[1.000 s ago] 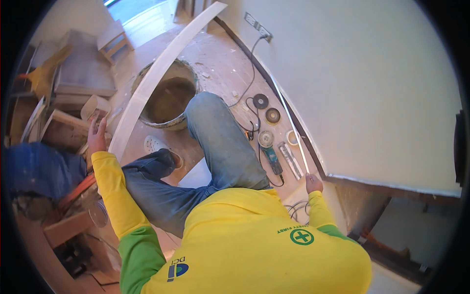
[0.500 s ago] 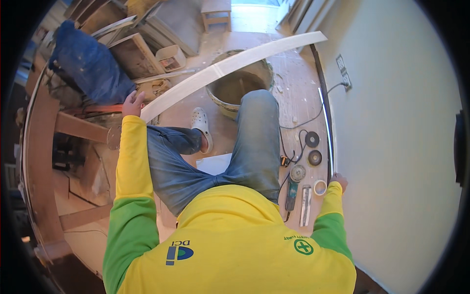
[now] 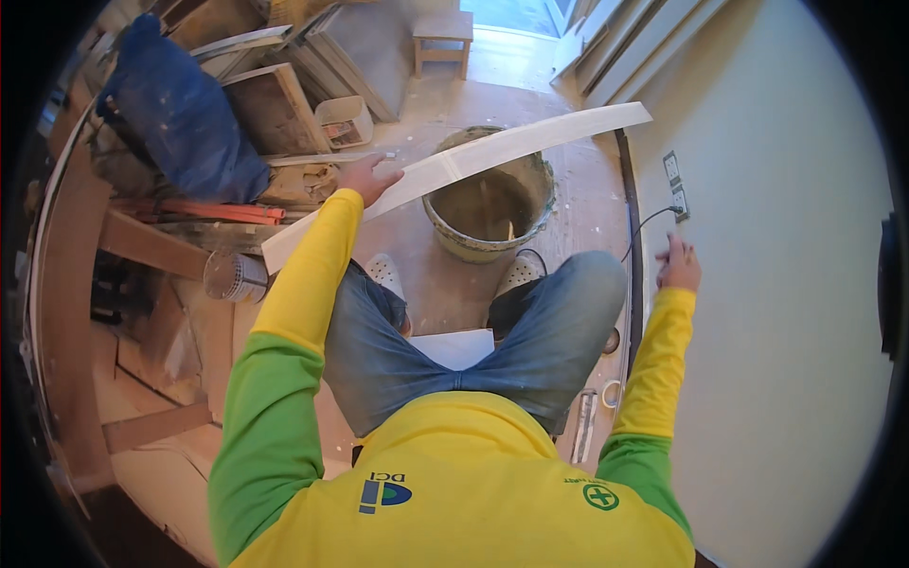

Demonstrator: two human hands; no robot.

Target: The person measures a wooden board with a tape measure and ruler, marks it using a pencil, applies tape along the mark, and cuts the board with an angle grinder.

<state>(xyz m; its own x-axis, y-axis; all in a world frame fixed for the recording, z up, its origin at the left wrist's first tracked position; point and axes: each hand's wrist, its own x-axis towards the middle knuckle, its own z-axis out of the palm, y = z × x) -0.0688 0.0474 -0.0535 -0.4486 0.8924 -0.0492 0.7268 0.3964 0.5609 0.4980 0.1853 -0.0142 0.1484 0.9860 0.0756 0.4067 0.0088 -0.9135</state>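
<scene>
Evidently the left hand point(image 3: 371, 178), at eleven o'clock with twelve straight ahead of the person, lies at the far edge of a long white strip point(image 3: 502, 150), thumb and fingertips against it; how far that grip closes around the edge I cannot tell. The right hand point(image 3: 679, 265), at three o'clock, is loosely open, a finger reaching forward and nothing visible in it, close to the pale wall point(image 3: 776, 284); whether it touches is unclear. The strip runs from between nine and ten o'clock, under the line of the left forearm, to between one and two, crossing over the mouth of a mortar-smeared bucket point(image 3: 478, 248); whether it rests on the rim does not show. Thin and narrow for its length, it looks light and rather bendy, its free end likely to swing or dip; near its middle, pinched across both long edges, seems the steadiest hold. Further out, a wall socket point(image 3: 679, 194) with a black plug sits at two o'clock, a tape roll point(image 3: 613, 393) at four, a tin can point(image 3: 235, 277) at nine, a blue sheet point(image 3: 180, 114) at ten and a wooden stool point(image 3: 442, 38) at twelve.
</scene>
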